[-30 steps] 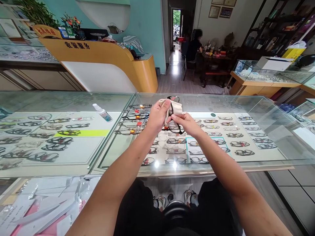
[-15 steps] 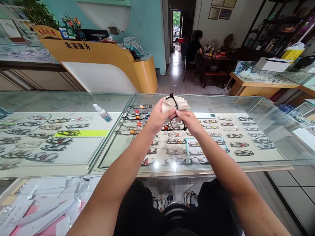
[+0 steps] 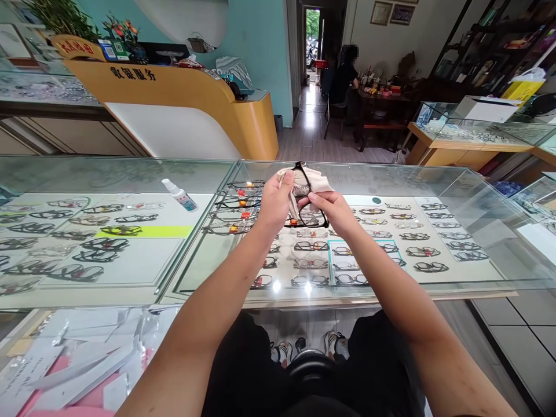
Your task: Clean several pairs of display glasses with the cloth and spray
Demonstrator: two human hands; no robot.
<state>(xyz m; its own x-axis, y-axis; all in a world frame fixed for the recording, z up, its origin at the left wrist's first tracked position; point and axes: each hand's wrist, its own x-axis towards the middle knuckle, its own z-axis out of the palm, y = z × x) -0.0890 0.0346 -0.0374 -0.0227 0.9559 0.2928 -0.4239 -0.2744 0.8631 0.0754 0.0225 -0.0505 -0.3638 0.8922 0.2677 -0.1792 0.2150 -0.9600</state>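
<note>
Above the glass display counter (image 3: 195, 278), a pair of black-framed eyeglasses (image 3: 326, 220) is held up between both hands. My left hand (image 3: 277, 200) is closed on a cream cleaning cloth (image 3: 319, 182), its thumb pressed on the fabric. Part of the cloth hangs below that thumb and bunches behind the glasses. My right hand (image 3: 333, 209) pinches the glasses' frame near the middle, one lens showing below the fingers. Whether the left fingers also grip the frame through the cloth is hidden.
A white spray bottle (image 3: 179, 195) stands on the counter to the left. Rows of eyeglasses (image 3: 311, 246) lie under the glass. Papers in plastic (image 3: 82, 353) cover a lower surface at front left. A person (image 3: 345, 81) sits at a far table.
My left thumb has moved up and away from my right fingers, and the cloth now hangs lower between the hands. The view has shifted slightly.
</note>
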